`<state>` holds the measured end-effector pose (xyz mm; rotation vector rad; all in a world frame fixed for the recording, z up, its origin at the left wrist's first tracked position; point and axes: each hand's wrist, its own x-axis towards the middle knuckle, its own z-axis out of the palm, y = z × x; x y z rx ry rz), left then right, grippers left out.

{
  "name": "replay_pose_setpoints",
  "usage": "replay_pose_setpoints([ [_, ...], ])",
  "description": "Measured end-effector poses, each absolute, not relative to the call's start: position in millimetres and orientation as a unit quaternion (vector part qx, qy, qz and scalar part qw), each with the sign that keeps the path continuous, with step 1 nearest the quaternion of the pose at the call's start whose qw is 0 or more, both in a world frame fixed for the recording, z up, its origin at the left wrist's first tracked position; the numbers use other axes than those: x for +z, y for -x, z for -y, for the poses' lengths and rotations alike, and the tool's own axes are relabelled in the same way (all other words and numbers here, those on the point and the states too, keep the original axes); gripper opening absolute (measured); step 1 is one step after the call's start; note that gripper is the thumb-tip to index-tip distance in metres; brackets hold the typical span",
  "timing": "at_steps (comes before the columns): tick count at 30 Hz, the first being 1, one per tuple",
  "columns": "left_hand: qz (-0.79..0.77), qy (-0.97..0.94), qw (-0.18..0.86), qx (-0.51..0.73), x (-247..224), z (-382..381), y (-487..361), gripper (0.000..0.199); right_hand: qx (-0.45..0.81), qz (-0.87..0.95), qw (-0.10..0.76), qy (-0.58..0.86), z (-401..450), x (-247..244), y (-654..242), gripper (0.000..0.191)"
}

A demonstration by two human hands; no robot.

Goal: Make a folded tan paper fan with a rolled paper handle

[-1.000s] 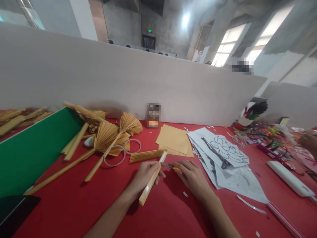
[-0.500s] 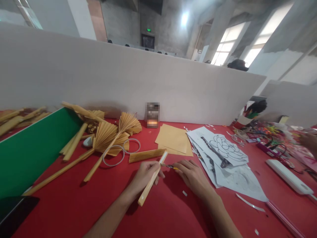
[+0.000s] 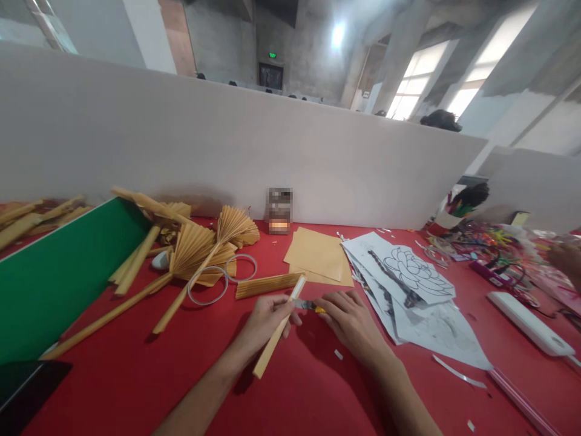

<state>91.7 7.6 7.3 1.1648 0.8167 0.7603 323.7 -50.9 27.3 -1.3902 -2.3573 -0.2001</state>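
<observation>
A folded tan paper strip [image 3: 271, 351] with a white band near its upper end is pinched in my left hand [image 3: 267, 316], tilted up to the right. My right hand [image 3: 345, 316] is closed round a yellow-handled cutter [image 3: 306, 304], whose blade reaches the strip beside my left fingertips. Just beyond my hands lies a pleated tan paper piece [image 3: 267, 284]. Two flat tan sheets [image 3: 315, 254] rest behind it. Left of my hands are pleated paper fans [image 3: 193, 248] with rolled stems and two clear rings [image 3: 209, 286].
White sheets with a flower drawing [image 3: 417, 272] lie on the right of the red table [image 3: 299, 399]. Beyond them are a white bar-shaped tool [image 3: 529, 324] and craft clutter. A green board [image 3: 82, 272] stands at the left, a white partition [image 3: 227, 145] behind.
The cutter's blade has turned, so more of its flat side shows at the strip. My right hand has shifted slightly left; my left hand has barely moved.
</observation>
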Motion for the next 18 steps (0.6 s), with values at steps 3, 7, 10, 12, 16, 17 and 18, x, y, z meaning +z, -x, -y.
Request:
replay_pose_setpoints([
  [3, -0.374, -0.526, 0.684, 0.341, 7, -7, -92, 0.042, -0.065, 0.84, 0.198, 0.501, 51, 27, -324, 0.023],
  [7, -0.386, -0.559, 0.654, 0.333, 8, -5, -93, 0.044, -0.025, 0.826, 0.241, 0.509, 54, 29, -314, 0.02],
  [10, -0.383, -0.583, 0.638, 0.326, 9, -2, -94, 0.044, -0.006, 0.803, 0.292, 0.519, 54, 26, -296, 0.016],
  [12, -0.378, -0.592, 0.632, 0.328, 9, -1, -95, 0.044, -0.015, 0.789, 0.32, 0.525, 54, 23, -284, 0.014],
  [16, -0.373, -0.599, 0.63, 0.324, 10, 1, -97, 0.044, -0.036, 0.779, 0.331, 0.531, 50, 16, -269, 0.011],
  [17, -0.374, -0.602, 0.629, 0.32, 11, 1, -97, 0.044, -0.037, 0.779, 0.329, 0.533, 49, 15, -268, 0.012],
  [18, -0.376, -0.605, 0.627, 0.316, 12, 2, -97, 0.044, -0.037, 0.778, 0.326, 0.535, 49, 15, -268, 0.013],
])
